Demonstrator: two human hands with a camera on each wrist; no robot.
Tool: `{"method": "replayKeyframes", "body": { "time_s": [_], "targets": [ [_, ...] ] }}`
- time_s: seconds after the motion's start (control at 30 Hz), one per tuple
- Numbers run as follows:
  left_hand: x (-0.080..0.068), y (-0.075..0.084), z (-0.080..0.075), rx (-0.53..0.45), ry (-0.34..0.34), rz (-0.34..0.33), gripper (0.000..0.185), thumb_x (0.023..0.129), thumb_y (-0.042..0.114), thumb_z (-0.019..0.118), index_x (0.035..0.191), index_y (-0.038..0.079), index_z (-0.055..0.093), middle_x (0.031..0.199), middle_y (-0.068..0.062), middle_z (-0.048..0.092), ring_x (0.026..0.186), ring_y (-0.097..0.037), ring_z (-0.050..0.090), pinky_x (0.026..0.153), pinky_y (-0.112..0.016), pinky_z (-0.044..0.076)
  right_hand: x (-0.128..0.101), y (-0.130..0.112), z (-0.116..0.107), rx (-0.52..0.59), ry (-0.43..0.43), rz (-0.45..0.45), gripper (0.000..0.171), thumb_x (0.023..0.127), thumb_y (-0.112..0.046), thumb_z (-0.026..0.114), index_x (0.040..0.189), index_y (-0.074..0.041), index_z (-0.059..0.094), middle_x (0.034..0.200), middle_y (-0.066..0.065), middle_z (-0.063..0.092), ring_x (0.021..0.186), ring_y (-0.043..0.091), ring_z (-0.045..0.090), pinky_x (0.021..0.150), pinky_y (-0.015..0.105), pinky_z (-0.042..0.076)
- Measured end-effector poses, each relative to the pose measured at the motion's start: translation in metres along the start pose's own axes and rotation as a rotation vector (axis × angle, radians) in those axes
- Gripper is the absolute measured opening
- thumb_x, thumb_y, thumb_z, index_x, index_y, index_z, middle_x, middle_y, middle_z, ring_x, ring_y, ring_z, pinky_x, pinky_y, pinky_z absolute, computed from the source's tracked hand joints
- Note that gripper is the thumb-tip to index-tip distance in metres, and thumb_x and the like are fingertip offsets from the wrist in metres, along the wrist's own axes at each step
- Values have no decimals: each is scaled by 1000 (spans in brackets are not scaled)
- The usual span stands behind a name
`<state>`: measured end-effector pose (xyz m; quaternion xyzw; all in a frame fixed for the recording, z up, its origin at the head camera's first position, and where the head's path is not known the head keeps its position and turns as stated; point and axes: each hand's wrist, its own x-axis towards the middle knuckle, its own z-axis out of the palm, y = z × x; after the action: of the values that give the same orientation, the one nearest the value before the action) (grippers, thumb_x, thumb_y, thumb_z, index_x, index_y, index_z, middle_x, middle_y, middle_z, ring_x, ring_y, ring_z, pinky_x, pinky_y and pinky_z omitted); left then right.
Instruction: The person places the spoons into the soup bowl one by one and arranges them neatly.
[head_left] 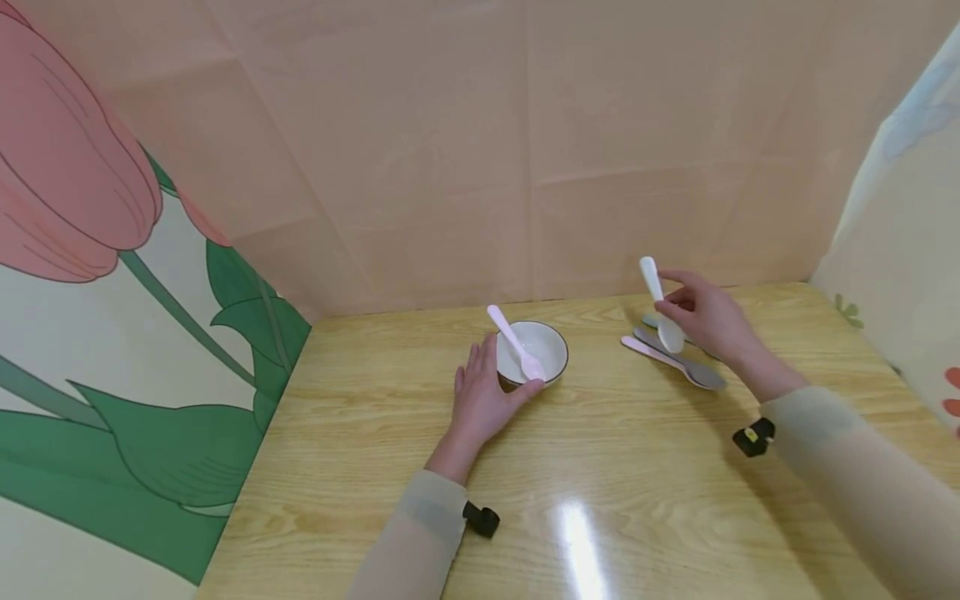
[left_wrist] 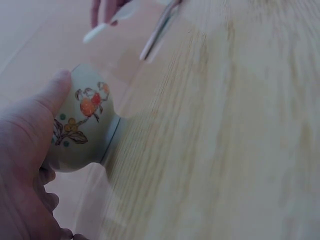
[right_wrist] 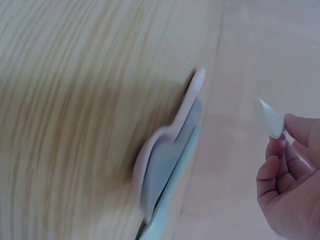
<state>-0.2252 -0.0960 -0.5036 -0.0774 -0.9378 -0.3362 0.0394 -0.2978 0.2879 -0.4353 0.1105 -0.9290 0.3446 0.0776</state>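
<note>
A small white bowl [head_left: 557, 346] with a dark rim stands on the table, and a pale pink spoon [head_left: 507, 330] leans in it. My left hand [head_left: 483, 404] holds the bowl from its left and near side, thumb along the near rim. Painted fruit shows on the bowl's outer wall [left_wrist: 87, 120] in the left wrist view. Between thumb and fingers, my right hand [head_left: 708, 321] pinches a white spoon [head_left: 670, 335] by its handle, bowl end down, above a stack of spoons. That stack has a pink spoon [head_left: 647, 348], a grey spoon [head_left: 703, 374] and a pale green spoon [right_wrist: 159, 223].
The wood-grain table [head_left: 600, 450] ends at a pinkish-beige backdrop [head_left: 420, 167] close behind the bowl and spoons. A flower-printed panel [head_left: 150, 350] borders the left side, and a pale panel [head_left: 900, 250] stands on the right.
</note>
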Motion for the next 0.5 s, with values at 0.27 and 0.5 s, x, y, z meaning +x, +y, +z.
{"method": "replayKeyframes", "body": {
  "time_s": [0.27, 0.5],
  "targets": [
    [-1, 0, -2, -4, -1, -2, 123, 91, 82, 71, 178, 14, 16, 182, -10, 25, 169, -35, 15, 131, -68, 15, 1, -24, 16, 121, -8, -66, 59, 109, -15, 73, 162, -5, 52, 113, 23, 78, 95, 29, 74, 68, 21, 52],
    [-1, 1, -1, -8, -3, -1, 122, 91, 82, 71, 178, 15, 16, 181, -10, 26, 169, -34, 15, 130, -68, 15, 2, -43, 32, 180, -47, -57, 59, 109, -15, 73, 164, -8, 51, 111, 20, 77, 92, 28, 74, 70, 26, 55]
  ]
}}
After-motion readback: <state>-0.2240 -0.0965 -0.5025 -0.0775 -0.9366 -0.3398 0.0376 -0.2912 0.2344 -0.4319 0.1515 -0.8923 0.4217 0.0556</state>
